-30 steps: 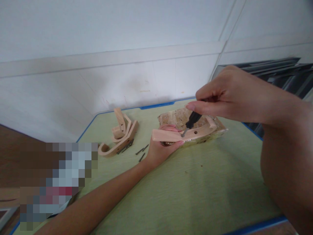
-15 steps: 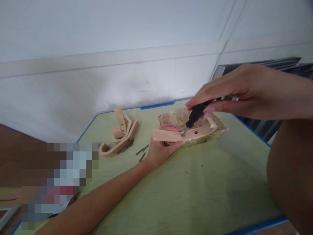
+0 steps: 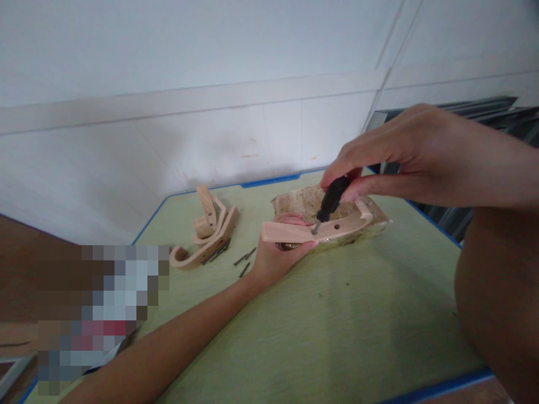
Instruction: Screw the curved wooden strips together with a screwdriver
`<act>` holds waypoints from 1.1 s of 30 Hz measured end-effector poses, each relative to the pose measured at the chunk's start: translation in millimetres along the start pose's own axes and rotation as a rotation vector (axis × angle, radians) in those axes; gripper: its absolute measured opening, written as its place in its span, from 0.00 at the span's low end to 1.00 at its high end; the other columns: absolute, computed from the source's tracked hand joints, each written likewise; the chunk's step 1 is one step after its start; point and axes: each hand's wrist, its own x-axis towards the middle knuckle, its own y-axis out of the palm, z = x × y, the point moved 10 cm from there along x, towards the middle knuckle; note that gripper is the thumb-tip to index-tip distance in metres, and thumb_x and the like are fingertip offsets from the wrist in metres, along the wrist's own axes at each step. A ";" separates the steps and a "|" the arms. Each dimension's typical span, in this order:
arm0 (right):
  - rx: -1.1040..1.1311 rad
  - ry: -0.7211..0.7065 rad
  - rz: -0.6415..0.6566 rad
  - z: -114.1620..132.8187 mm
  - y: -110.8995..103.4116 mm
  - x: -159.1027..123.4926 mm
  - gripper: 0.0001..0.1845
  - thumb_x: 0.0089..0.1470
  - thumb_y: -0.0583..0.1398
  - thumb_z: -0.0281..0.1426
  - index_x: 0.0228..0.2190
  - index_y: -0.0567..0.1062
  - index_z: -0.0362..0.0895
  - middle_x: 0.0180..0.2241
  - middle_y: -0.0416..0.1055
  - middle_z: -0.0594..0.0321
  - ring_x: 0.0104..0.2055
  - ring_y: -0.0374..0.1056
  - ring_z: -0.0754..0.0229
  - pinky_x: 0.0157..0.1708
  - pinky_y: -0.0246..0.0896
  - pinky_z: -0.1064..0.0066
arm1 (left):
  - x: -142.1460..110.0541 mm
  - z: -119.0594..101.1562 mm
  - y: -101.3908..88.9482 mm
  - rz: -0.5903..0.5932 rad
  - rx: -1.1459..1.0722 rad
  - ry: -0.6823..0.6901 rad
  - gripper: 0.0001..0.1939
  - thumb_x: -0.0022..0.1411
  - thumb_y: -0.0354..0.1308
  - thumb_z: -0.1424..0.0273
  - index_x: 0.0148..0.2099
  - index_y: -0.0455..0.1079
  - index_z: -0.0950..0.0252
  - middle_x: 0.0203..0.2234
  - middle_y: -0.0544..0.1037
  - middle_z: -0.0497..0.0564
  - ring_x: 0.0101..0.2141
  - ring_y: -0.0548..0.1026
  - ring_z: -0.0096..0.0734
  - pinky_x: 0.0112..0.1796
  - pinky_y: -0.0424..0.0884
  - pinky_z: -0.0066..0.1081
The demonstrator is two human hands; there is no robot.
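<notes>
My right hand (image 3: 374, 163) pinches the black handle of a screwdriver (image 3: 334, 197) between thumb and fingers. The screwdriver leans, and its tip sits on a screw (image 3: 314, 231) in a pale wooden hook (image 3: 286, 232). A second hole in the hook, right of the screw, stands bare. My left hand (image 3: 278, 252) is closed around the hook's straight end, with fingers behind and thumb in front. Under the hook lies a rough block wrapped in clear film or tape (image 3: 297, 203), which the left hand also touches.
More wooden hooks (image 3: 223, 235) lie in a pile on the left of the green table (image 3: 357, 336), with several dark screws (image 3: 244, 270) beside them. A white wall (image 3: 210, 146) rises behind the table. Dark metal bars (image 3: 446, 112) stand at the right.
My right hand opened its grip, turned about the screwdriver handle and closed on it again. The screwdriver's tip stays on the screw. My left hand and the hook have held still.
</notes>
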 end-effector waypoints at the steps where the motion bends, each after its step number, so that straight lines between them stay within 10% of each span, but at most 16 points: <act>1: -0.010 -0.004 -0.007 -0.2 -0.5 0.5 0.12 0.54 0.52 0.36 0.37 0.73 0.50 0.32 0.73 0.69 0.31 0.67 0.66 0.28 0.57 0.74 | 0.1 0.1 -0.1 -0.002 -0.001 0.000 0.12 0.45 0.63 0.71 0.35 0.67 0.63 0.34 0.73 0.51 0.42 0.70 0.36 0.46 0.66 0.40; 33: -0.193 0.175 0.042 -13.5 8.7 8.8 0.22 0.53 0.50 0.42 0.14 0.61 0.44 0.12 0.51 0.67 0.16 0.47 0.67 0.21 0.39 0.68 | 1.7 -4.3 1.5 0.009 -0.020 0.005 0.11 0.46 0.63 0.72 0.35 0.68 0.64 0.35 0.73 0.52 0.43 0.69 0.36 0.46 0.66 0.39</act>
